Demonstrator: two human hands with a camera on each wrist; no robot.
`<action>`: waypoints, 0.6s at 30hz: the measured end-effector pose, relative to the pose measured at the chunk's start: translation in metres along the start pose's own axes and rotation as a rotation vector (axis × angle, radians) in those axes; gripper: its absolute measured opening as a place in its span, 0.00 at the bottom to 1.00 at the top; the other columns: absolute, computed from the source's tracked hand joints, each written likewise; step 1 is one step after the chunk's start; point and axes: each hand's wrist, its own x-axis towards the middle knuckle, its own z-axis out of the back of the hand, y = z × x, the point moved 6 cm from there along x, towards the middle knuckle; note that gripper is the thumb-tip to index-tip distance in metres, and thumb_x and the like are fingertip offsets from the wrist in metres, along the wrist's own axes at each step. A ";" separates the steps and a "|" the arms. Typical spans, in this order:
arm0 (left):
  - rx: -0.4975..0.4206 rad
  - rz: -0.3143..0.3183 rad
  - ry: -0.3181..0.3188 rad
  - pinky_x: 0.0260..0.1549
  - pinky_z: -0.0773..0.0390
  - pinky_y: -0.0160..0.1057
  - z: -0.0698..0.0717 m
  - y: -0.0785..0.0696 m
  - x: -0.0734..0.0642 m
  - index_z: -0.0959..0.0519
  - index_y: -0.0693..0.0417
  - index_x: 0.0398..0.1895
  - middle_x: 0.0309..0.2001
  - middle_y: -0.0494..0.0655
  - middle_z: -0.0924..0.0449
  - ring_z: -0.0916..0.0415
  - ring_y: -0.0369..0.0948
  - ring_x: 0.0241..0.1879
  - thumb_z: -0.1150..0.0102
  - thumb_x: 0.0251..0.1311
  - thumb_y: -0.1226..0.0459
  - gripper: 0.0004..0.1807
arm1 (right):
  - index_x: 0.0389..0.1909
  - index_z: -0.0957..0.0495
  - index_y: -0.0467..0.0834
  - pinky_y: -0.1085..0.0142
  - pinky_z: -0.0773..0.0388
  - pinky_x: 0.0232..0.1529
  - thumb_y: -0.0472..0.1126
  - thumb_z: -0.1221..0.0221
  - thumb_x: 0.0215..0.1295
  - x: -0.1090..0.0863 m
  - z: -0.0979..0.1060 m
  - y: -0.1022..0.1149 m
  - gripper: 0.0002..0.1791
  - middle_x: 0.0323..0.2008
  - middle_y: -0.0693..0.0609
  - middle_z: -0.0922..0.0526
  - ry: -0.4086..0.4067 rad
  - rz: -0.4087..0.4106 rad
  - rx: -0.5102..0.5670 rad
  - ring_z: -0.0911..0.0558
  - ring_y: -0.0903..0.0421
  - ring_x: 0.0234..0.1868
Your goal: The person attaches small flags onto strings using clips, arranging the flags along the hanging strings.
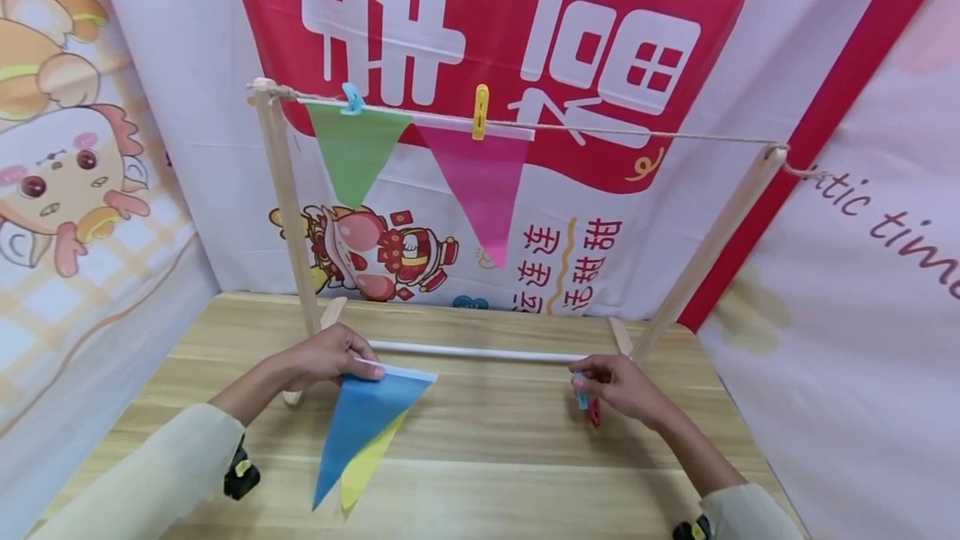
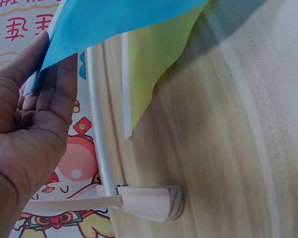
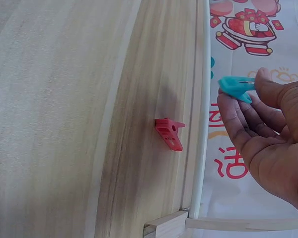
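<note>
Over the near-L part of the wooden tabletop (image 1: 510,440), the blue pennant (image 1: 367,415) hangs from the L hand (image 1: 333,354), thumb & fingers pinching one end of its white top strip. R hand (image 1: 615,386), nr the R post (image 1: 708,248), pinches a teal clothespin (image 3: 236,87) betw. thumb & fingertip; red clothespin (image 3: 169,133) lies on the wood below. Up on the twine (image 1: 637,132): green pennant (image 1: 352,152) & pink pennant (image 1: 483,186), pegged.

Handling, prob.: pennant v. light, limp, easily creased; strip looks stiffer, so best hold there, not by the tip. Teal clothespin prob. light, hard plastic, a bit slippery; grip by the handle ends.

Hard to see: yellow pennant (image 1: 367,461) is partly hidden under the blue one; seems to lie on the wood, can't tell if the two touch. L wrist view cuts off blue's upper part; in head view, R fingers cover some of the teal clothespin.
</note>
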 end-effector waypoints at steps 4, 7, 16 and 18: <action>-0.006 -0.004 0.012 0.37 0.10 0.40 0.005 -0.005 0.000 0.06 0.59 0.46 0.39 0.48 0.07 0.16 0.41 0.35 0.23 0.74 0.55 0.14 | 0.64 0.14 0.32 0.70 0.19 0.42 0.44 0.33 0.83 0.002 0.003 -0.003 0.21 0.47 0.43 0.07 -0.003 -0.024 0.022 0.17 0.59 0.43; -0.011 -0.016 0.020 0.38 0.10 0.40 0.008 -0.011 -0.002 0.06 0.60 0.47 0.41 0.48 0.07 0.16 0.41 0.36 0.24 0.74 0.55 0.15 | 0.64 0.14 0.32 0.70 0.19 0.41 0.45 0.33 0.83 0.002 0.005 -0.002 0.21 0.46 0.44 0.08 -0.002 -0.021 0.012 0.17 0.58 0.42; -0.017 -0.089 0.013 0.45 0.05 0.45 0.016 -0.036 -0.003 0.07 0.62 0.52 0.46 0.52 0.04 0.09 0.41 0.41 0.24 0.74 0.58 0.16 | 0.63 0.14 0.33 0.67 0.14 0.41 0.45 0.33 0.83 0.003 0.010 0.010 0.20 0.45 0.43 0.09 0.010 -0.006 -0.005 0.16 0.53 0.44; -0.009 -0.098 0.001 0.47 0.04 0.47 0.018 -0.041 -0.002 0.07 0.62 0.52 0.47 0.52 0.04 0.08 0.42 0.42 0.24 0.75 0.58 0.15 | 0.63 0.14 0.32 0.66 0.11 0.43 0.44 0.34 0.83 0.003 0.012 0.013 0.20 0.46 0.42 0.09 0.011 -0.002 0.010 0.13 0.53 0.46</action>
